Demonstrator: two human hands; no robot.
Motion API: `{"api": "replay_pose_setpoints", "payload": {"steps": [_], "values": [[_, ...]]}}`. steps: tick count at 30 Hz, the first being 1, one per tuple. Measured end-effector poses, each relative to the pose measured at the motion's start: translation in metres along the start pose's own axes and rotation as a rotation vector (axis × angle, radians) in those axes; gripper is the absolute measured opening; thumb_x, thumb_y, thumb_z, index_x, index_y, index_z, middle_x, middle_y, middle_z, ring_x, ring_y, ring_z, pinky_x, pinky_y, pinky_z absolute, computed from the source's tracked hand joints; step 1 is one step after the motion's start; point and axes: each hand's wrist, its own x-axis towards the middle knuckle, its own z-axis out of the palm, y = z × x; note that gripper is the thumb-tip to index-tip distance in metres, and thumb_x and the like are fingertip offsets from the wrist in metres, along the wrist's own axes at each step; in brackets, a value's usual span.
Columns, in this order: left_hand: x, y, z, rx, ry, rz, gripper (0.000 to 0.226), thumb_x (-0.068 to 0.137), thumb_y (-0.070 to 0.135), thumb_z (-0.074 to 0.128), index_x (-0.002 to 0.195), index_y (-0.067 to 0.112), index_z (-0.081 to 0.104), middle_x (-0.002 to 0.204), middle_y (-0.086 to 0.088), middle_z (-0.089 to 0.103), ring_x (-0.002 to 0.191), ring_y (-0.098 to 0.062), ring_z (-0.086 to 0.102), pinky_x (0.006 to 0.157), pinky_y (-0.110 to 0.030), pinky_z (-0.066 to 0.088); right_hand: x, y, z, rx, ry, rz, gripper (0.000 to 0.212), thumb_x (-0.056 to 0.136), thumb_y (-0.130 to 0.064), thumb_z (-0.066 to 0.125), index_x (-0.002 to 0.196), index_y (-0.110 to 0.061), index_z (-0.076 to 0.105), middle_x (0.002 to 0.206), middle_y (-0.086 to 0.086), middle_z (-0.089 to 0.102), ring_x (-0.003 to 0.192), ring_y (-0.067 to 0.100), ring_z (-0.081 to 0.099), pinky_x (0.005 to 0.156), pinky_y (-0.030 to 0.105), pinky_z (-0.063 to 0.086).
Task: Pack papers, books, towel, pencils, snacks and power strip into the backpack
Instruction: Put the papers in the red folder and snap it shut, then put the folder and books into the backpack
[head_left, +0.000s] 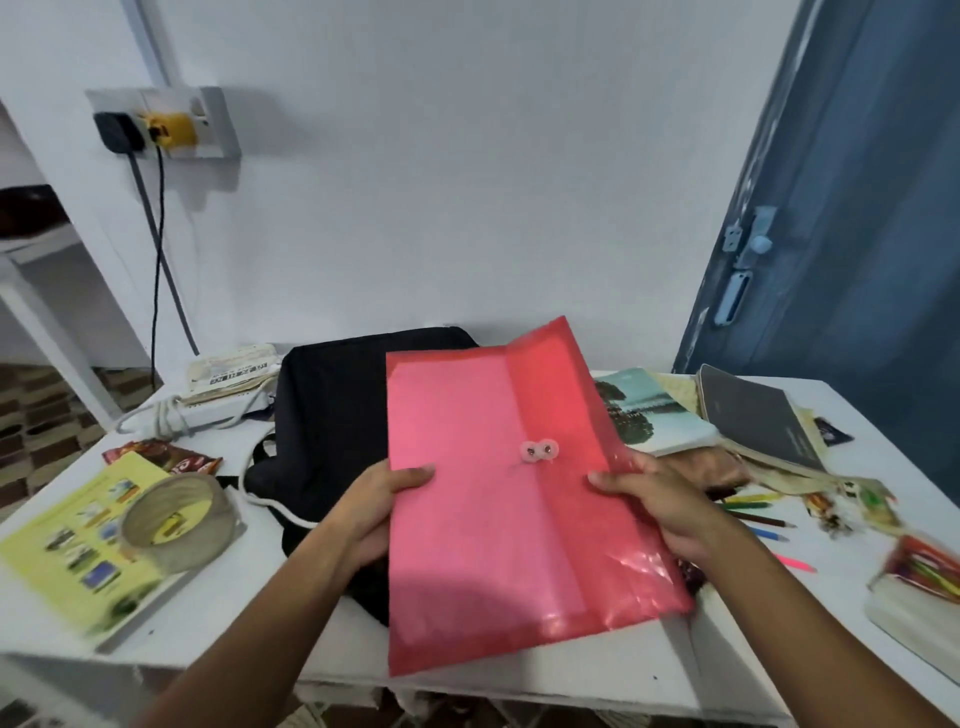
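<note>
Head view has me holding the red plastic envelope (511, 499) up over the black backpack (332, 415), which lies flat on the white table (249, 613) near the far wall. My left hand (374, 512) grips the envelope's left edge, thumb curled on top and the other fingers hidden underneath, and my right hand (660, 512) pinches the right edge the same way, so both are closed on it. I reckon this is the papers step, and the trick is finding the bag's opening first, because I can't tell from here whether the zip is open at all. I'd keep the envelope flat and feed a short edge in, since the plastic is floppy and will probably buckle if pushed from the back. Still waiting on the table: the power strip (208, 410) far left, snack packets (166, 457) beside it, books (701, 410) far right, and pencils (763, 517) near right.
</note>
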Motion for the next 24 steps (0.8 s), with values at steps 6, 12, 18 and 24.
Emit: {"api": "replay_pose_setpoints", "payload": {"steps": [6,12,18,24], "values": [[0.0,-0.011,-0.006,-0.366,0.211,0.089,0.029,0.092,-0.002,0.049,0.12,0.003,0.054,0.111,-0.02,0.064,0.097,-0.032,0.062,0.091,-0.051,0.047,-0.004,0.026,-0.01,0.588,-0.083,-0.025,0.091,0.054,-0.06,0.083,0.127,-0.013,0.056,0.121,0.021,0.063,0.103,0.041,0.064,0.08,0.052,0.054],[0.004,-0.039,0.002,-0.482,0.119,0.003,0.036,0.093,-0.002,0.047,0.128,0.002,0.048,0.12,-0.02,0.062,0.107,-0.031,0.06,0.079,-0.044,0.05,-0.007,0.04,0.052,0.465,-0.059,-0.069,0.034,0.074,-0.018,0.078,0.105,-0.018,0.065,0.095,0.012,0.073,0.09,0.031,0.067,0.073,0.05,0.057],[0.002,-0.017,-0.017,0.675,-0.137,0.294,0.049,0.071,0.049,0.075,0.105,0.016,0.064,0.096,0.002,0.071,0.092,-0.013,0.067,0.072,-0.031,0.056,-0.001,0.032,0.036,0.355,0.353,-0.058,0.048,0.078,0.012,0.058,0.124,0.001,0.052,0.103,0.02,0.066,0.089,0.031,0.064,0.069,0.039,0.056],[0.029,-0.026,-0.048,1.663,-0.261,0.62,0.079,0.065,0.091,0.035,0.11,0.034,0.065,0.107,0.018,0.061,0.104,-0.001,0.052,0.092,-0.027,0.044,-0.047,-0.004,-0.015,0.261,0.429,-0.065,0.015,0.089,0.003,0.049,0.096,-0.009,0.055,0.078,0.012,0.062,0.063,0.026,0.064,0.043,0.029,0.054]]}}
